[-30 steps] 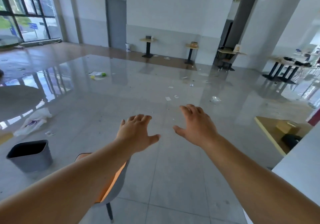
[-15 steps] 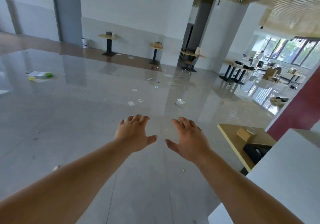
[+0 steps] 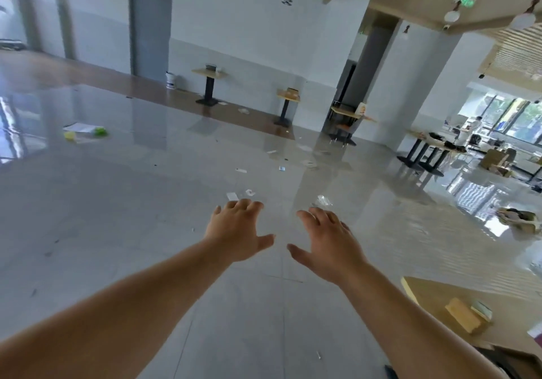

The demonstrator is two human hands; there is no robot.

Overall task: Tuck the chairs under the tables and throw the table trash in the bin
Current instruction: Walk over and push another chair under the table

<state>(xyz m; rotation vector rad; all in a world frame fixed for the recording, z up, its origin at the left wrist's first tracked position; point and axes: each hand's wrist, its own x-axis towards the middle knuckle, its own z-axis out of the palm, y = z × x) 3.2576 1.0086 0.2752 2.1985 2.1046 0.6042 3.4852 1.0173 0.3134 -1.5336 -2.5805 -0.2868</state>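
My left hand and my right hand are stretched out in front of me over the grey tiled floor, palms down, fingers apart, holding nothing. A light wooden table juts in at the lower right, with a small tan box on it. Far ahead stand two small pedestal tables by the wall, each with something on top. A chair with an orange seat is at a third table by the pillar. No bin is in sight.
Scraps of paper and clear plastic litter the floor ahead of my hands. Paper with green and yellow items lies at the far left. Dark-legged tables and boxes stand at the right. A grey door is in the back wall.
The view has swung to the right: the grey bin and the orange chair at lower left have left the frame, and the wooden table at lower right came closer. Both hands stay open and outstretched.
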